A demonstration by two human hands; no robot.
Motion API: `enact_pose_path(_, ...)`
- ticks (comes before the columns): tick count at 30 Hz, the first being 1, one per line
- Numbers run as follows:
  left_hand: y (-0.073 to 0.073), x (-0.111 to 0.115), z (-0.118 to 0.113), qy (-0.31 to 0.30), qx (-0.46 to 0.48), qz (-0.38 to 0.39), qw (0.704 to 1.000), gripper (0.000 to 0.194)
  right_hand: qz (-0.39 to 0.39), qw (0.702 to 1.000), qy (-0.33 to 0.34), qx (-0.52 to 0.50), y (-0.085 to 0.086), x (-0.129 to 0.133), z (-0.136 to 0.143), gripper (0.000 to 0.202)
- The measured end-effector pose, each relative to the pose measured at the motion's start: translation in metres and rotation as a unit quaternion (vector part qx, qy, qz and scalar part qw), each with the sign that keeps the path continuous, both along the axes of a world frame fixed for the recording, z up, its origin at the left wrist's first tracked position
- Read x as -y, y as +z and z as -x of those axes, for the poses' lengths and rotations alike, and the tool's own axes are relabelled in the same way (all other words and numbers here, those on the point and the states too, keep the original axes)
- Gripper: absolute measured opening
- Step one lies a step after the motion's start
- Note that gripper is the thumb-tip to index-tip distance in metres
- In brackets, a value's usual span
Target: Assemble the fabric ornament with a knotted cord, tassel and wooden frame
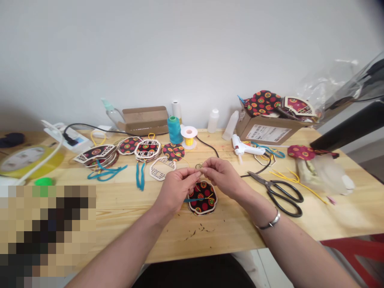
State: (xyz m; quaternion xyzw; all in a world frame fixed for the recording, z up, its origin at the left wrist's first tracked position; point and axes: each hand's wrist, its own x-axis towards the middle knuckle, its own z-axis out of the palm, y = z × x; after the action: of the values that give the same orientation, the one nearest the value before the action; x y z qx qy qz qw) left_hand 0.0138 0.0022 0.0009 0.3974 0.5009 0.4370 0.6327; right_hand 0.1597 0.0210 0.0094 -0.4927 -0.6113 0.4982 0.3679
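My left hand and my right hand meet fingertip to fingertip over the middle of the table. Both are closed in a pinch on a thin yellowish cord, whose small loop pokes up between them. Just beneath lies a dark, red-patterned fabric piece with a pale scalloped frame. A teal cord and a short yellow end lie across it, partly covered by my left hand. Behind my hands are a pale lattice frame, a patterned fabric round and a spool of yellow cord.
Black-handled scissors lie right of my arm, near a white glue gun. A teal thread cone stands behind. Framed ornaments sit left, a full cardboard box at back right. Yellow tape lies far left.
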Motion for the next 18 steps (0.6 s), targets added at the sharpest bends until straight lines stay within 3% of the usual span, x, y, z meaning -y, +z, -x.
enact_pose_path(11, -0.0015, 0.001, 0.0041, -0.026, -0.093, -0.048, 0.994, 0.019, 0.029, 0.999, 0.002, -0.027, 0.0, -0.0007, 0.0, 0.016)
enact_pose_path(18, -0.0037, -0.0007, 0.0029, -0.009, -0.072, -0.047, 0.996, 0.02, 0.08, 0.994, 0.041, -0.061, 0.0073, 0.0001, -0.0028, 0.029)
